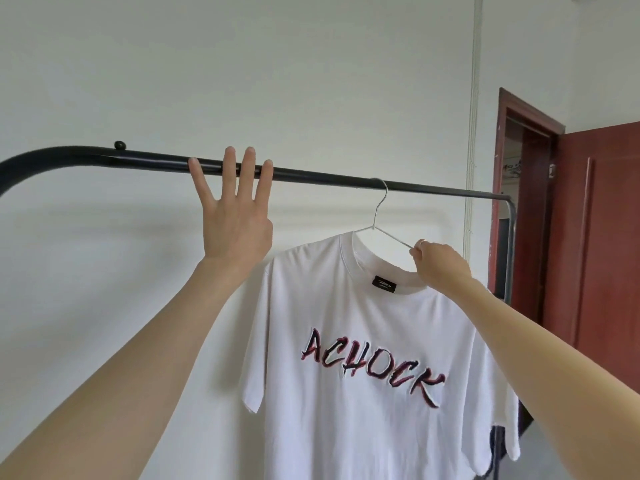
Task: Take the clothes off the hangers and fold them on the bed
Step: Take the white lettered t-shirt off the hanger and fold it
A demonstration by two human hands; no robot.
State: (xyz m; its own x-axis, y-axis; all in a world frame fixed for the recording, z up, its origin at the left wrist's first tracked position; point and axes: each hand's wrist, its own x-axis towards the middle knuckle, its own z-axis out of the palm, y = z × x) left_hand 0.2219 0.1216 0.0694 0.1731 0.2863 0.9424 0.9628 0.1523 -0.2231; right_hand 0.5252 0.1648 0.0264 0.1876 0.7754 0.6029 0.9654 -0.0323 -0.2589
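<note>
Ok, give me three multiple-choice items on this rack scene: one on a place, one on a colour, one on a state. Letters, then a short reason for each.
1. Where does the wire hanger hang?
A. on the door handle
B. on the black rail
C. on a wall hook

2. What colour is the T-shirt?
A. black
B. red
C. white

3. What is the left hand doing?
A. resting on the rail with straight fingers
B. pinching the shirt's hem
C. gripping the hanger's hook

Answers:
1. B, the hook loops over the rail, to the right of the left hand.
2. C, the cloth is white, with dark and red lettering.
3. A, its fingers are spread flat against the rail, while the right hand pinches the hanger's arm at the collar.
</note>
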